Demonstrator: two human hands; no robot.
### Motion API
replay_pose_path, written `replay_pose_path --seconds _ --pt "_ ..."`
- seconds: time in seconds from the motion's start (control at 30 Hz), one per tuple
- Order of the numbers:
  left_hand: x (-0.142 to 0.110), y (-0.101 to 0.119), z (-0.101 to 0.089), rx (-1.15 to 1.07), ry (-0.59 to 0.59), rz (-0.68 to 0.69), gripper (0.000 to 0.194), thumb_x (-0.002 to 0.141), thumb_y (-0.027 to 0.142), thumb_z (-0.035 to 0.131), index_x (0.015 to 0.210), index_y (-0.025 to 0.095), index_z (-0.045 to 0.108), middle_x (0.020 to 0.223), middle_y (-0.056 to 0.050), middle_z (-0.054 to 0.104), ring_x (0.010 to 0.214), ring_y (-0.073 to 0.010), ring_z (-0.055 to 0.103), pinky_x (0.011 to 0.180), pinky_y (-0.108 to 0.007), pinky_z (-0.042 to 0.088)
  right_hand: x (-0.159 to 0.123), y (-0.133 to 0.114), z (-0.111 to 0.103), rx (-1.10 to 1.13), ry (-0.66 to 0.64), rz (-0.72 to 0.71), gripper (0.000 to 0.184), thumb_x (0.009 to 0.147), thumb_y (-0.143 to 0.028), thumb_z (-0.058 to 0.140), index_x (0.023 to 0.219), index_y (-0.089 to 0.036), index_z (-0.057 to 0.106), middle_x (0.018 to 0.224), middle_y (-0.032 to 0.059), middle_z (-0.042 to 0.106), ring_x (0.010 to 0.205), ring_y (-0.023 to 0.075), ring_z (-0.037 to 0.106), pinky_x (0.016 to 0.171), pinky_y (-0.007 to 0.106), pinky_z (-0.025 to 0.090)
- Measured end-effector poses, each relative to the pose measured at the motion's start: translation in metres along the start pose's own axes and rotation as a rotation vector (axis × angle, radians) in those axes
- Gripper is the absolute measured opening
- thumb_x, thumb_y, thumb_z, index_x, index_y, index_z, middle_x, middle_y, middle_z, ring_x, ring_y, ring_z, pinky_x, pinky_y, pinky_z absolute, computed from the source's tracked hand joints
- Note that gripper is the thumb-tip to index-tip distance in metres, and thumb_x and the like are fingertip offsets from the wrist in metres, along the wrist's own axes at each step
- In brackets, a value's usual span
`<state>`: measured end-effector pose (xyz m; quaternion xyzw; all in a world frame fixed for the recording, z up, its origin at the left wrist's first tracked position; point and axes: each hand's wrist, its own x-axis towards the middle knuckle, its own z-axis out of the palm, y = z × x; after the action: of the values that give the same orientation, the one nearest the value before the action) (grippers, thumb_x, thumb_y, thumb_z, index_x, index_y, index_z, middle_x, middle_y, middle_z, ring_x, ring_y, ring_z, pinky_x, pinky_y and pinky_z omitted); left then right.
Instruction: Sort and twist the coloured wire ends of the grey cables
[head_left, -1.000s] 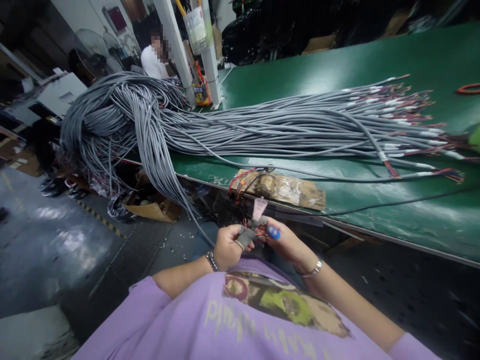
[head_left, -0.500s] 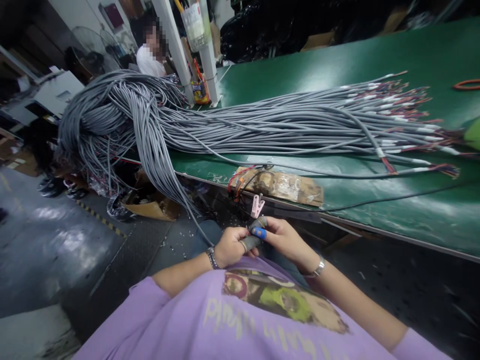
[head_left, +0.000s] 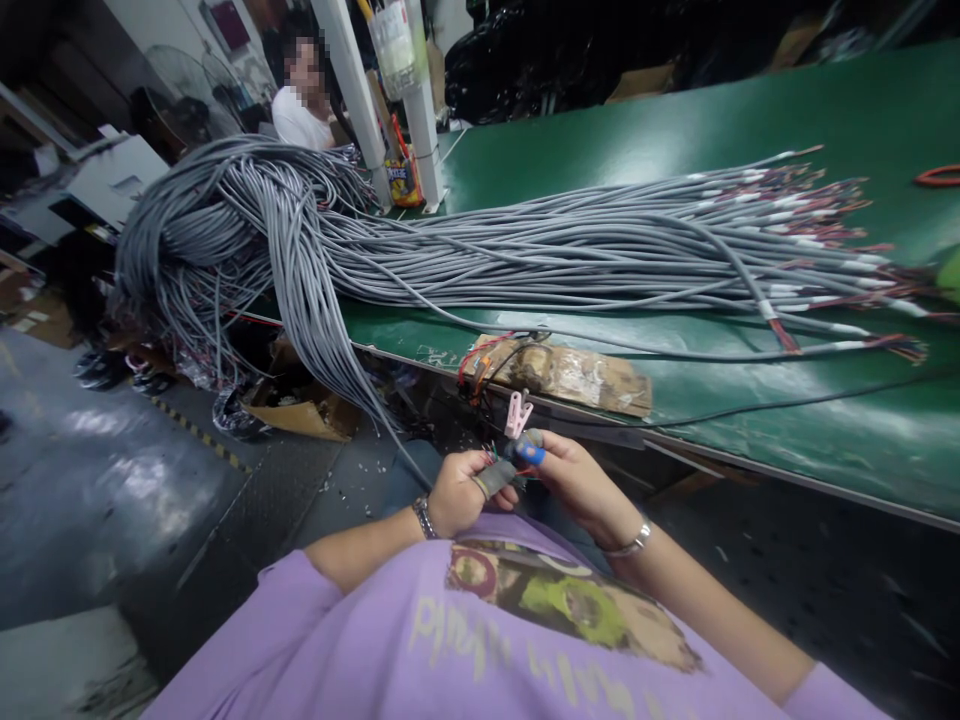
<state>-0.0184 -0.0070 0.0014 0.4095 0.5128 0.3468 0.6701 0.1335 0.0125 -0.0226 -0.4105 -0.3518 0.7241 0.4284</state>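
My left hand (head_left: 459,492) is closed around the stripped end of a grey cable, tape wrapped on its thumb. Thin coloured wires (head_left: 489,454) fan out above that thumb. My right hand (head_left: 574,478), with grey and blue tape on its fingertips, pinches one reddish wire (head_left: 525,471) that runs across from the left hand. Just above the right fingertips a pink clothespin (head_left: 517,414) is fixed near the table edge. Behind it, a worn wooden board (head_left: 589,378) with red and black leads lies on the green table (head_left: 675,120).
A large bundle of grey cables (head_left: 525,255) stretches over the table and hangs off its left side, with bare wire ends at the right. A white post (head_left: 425,150) holds a pen pouch. One person (head_left: 300,110) sits beyond. An open cardboard box (head_left: 304,408) stands below.
My hands have drawn slightly apart, and the coloured wires now show between them. The right fingers have shifted a little to the right with a reddish wire.
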Motion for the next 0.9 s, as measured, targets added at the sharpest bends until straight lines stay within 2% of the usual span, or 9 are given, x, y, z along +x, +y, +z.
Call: replay_pose_path --seconds 0.13,0.3,0.5,0.7,0.9 --pt "0.004 -0.001 0.0 -0.113 0.011 -0.05 0.059 0.046 0.07 0.074 0.059 0.014 0.06 0.042 -0.001 0.057 0.035 -0.0095 0.048 0.039 -0.023 0.039 0.008 0.0 -0.004 0.151 0.011 0.02 0.043 0.06 -0.059 0.078 0.067 -0.019 0.064 0.06 -0.0016 0.055 0.052 0.0106 0.042 0.053 0.026 0.039" --pt "0.007 -0.003 -0.002 -0.117 -0.039 -0.072 0.057 0.047 0.067 0.075 0.061 0.014 0.06 0.04 0.001 0.054 0.033 -0.0083 0.045 0.037 -0.021 0.034 0.013 -0.006 -0.003 0.151 -0.126 0.048 0.048 0.062 -0.063 0.075 0.075 -0.017 0.067 0.062 -0.0005 0.056 0.053 0.0112 0.044 0.051 0.026 0.038" --pt "0.006 -0.002 -0.006 0.003 -0.112 -0.093 0.055 0.052 0.065 0.075 0.064 0.014 0.061 0.045 0.0 0.056 0.037 -0.0091 0.048 0.042 -0.023 0.037 0.006 -0.011 0.004 0.078 -0.232 0.14 0.04 0.054 -0.047 0.085 0.072 -0.018 0.065 0.059 -0.001 0.062 0.052 0.0126 0.052 0.054 0.027 0.04" --pt "0.006 -0.003 -0.006 0.081 -0.122 -0.087 0.057 0.053 0.069 0.072 0.062 0.014 0.059 0.046 0.0 0.056 0.038 -0.0089 0.048 0.042 -0.023 0.038 0.006 -0.01 0.004 0.001 -0.119 0.116 0.041 0.049 -0.045 0.088 0.064 -0.016 0.063 0.055 -0.0032 0.061 0.049 0.0091 0.05 0.051 0.024 0.038" --pt "0.004 0.0 -0.004 0.089 -0.052 -0.049 0.063 0.05 0.076 0.069 0.056 0.015 0.057 0.047 -0.002 0.058 0.039 -0.0092 0.049 0.041 -0.023 0.039 0.005 -0.006 0.008 0.005 -0.05 0.075 0.042 0.049 -0.049 0.087 0.064 -0.018 0.063 0.057 -0.0026 0.062 0.051 0.0114 0.053 0.052 0.026 0.042"
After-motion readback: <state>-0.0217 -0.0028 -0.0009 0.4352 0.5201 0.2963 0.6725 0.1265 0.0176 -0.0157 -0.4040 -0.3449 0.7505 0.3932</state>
